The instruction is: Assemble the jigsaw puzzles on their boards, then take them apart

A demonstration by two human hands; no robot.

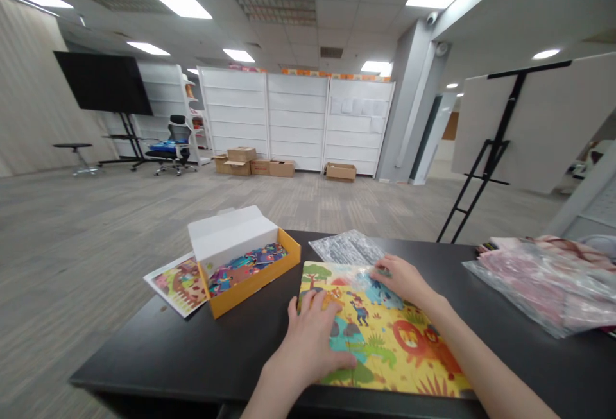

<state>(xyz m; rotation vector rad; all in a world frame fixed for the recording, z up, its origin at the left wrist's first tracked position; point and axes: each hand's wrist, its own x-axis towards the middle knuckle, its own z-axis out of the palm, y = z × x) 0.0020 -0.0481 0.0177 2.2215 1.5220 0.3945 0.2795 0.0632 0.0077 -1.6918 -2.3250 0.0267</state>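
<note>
Lying on the table point(158, 348) near its front edge, the animal puzzle point(385, 329) sits under the left hand point(310, 335), fingers wide, and right hand point(403, 279), fingers curled, grip unclear; careless pulling could tip it off.

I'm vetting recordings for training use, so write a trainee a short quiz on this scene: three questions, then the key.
1. Multiple choice: what lies inside the open yellow box with a white flap lid?
A) white cups
B) colourful printed flat pieces
C) black pens

2. True or false: the person's bare left hand is nearer the box than the bare right hand.

3. Fill in the blank: the flat, rectangular yellow panel printed with animals lies on a ____ tabletop.

Key: 1. B; 2. True; 3. black
</note>
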